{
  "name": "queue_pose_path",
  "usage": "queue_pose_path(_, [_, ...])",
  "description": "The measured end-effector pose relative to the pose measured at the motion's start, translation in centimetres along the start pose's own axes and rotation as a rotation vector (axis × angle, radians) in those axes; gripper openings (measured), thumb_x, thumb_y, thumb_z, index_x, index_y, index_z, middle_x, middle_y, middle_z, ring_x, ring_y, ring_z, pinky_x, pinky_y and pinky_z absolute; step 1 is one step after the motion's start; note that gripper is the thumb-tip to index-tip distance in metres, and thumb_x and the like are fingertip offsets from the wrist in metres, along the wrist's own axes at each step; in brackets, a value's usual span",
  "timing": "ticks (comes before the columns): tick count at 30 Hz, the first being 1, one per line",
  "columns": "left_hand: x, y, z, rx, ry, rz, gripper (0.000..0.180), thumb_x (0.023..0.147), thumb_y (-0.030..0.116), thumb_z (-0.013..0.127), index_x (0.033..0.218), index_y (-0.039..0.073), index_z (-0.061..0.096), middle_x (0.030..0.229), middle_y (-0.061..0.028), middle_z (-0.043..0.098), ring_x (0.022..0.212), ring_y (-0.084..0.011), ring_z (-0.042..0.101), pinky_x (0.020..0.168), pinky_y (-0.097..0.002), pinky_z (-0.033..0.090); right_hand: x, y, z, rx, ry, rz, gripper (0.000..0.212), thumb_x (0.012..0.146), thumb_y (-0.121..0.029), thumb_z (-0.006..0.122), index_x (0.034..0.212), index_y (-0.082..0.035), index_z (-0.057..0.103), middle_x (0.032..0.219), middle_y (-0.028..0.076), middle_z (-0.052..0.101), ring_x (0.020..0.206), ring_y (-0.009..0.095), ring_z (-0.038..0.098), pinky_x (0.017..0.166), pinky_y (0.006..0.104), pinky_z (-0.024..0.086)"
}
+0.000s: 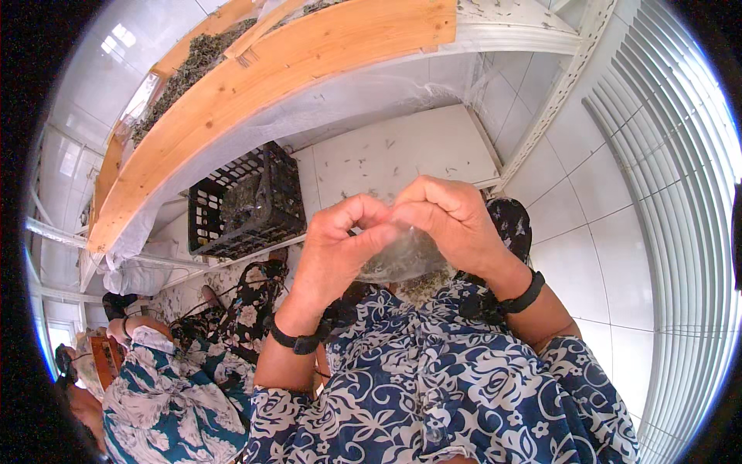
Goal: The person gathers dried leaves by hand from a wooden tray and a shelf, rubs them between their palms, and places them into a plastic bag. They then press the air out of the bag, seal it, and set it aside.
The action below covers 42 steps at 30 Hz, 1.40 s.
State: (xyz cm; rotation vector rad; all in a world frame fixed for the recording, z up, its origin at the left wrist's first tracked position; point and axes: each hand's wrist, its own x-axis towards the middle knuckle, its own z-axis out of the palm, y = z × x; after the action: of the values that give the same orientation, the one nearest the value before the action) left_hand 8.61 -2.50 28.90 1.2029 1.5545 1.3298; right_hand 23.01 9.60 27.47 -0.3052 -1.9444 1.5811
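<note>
Both hands meet in front of my chest at the top of a clear plastic bag (406, 259). My left hand (344, 236) pinches the bag's upper edge between thumb and curled forefinger. Close against it, my right hand (448, 220) grips the same edge, its fingers folded inward. Below the hands the bag hangs down, and what it holds is hard to make out through the plastic. The fingertips hide the bag's mouth. A dark band (297, 338) circles my left wrist, and another dark band (525, 294) the right.
A wooden-sided tray (309, 58) of dried greenish plant bits lies on the upper shelf. On the lower white shelf (394, 158), strewn with bits, stands a black plastic crate (247, 205). A person in a floral top (174, 387) sits at left. Slatted blinds (680, 193) line the right.
</note>
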Motion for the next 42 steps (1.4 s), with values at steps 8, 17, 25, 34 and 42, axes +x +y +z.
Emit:
queue_pose_path(8, [0.0, -0.8, 0.2, -0.040, 0.030, 0.010, 0.009, 0.087, 0.008, 0.065, 0.093, 0.001, 0.065, 0.083, 0.0033, 0.063, 0.079, -0.0031, 0.054, 0.071, -0.0207, 0.046, 0.2, -0.2, 0.0, -0.211, 0.013, -0.161, 0.013, 0.086, -0.014, 0.058, 0.082, -0.002, 0.060, 0.073, 0.012, 0.059, 0.066, 0.025, 0.059, 0.060, 0.0339, 0.046])
queue_pose_path(17, [0.0, -1.0, 0.3, -0.176, 0.043, 0.043, 0.006, 0.085, 0.007, 0.066, 0.086, 0.002, 0.065, 0.081, 0.0026, 0.061, 0.075, -0.0043, 0.054, 0.067, -0.0212, 0.045, -0.2, 0.4, 0.3, -0.129, 0.076, -0.083, 0.012, 0.087, -0.014, 0.057, 0.082, -0.003, 0.061, 0.073, 0.011, 0.061, 0.066, 0.023, 0.059, 0.062, 0.0329, 0.046])
queue_pose_path(25, [-0.7, -1.1, -1.2, -0.065, 0.080, 0.039, 0.005, 0.083, 0.005, 0.067, 0.084, 0.001, 0.064, 0.077, 0.0036, 0.058, 0.074, -0.0036, 0.050, 0.067, -0.0201, 0.040, 0.2, 0.7, -1.3, -0.040, 0.201, -0.112, 0.012, 0.086, -0.011, 0.058, 0.081, -0.001, 0.061, 0.070, 0.004, 0.059, 0.066, 0.010, 0.054, 0.061, 0.0265, 0.044])
queue_pose_path(34, [-1.0, -1.5, -2.3, -0.085, 0.156, 0.105, 0.008, 0.082, 0.006, 0.070, 0.083, 0.002, 0.063, 0.076, 0.0045, 0.057, 0.072, -0.0038, 0.048, 0.068, -0.0195, 0.040, 0.2, 0.9, -2.6, 0.170, 0.298, -0.097, 0.010, 0.087, -0.009, 0.058, 0.080, -0.002, 0.061, 0.075, -0.002, 0.059, 0.071, 0.005, 0.051, 0.063, 0.0218, 0.042])
queue_pose_path(42, [-0.7, -1.8, -1.6, -0.337, 0.286, 0.169, 0.009, 0.082, 0.008, 0.070, 0.088, 0.004, 0.064, 0.085, 0.0007, 0.062, 0.078, -0.0077, 0.054, 0.076, -0.0233, 0.043, 0.0, 1.5, -2.4, 0.338, 0.347, -0.037, 0.011, 0.088, -0.011, 0.057, 0.084, -0.002, 0.060, 0.078, -0.003, 0.058, 0.073, 0.006, 0.052, 0.067, 0.0214, 0.042])
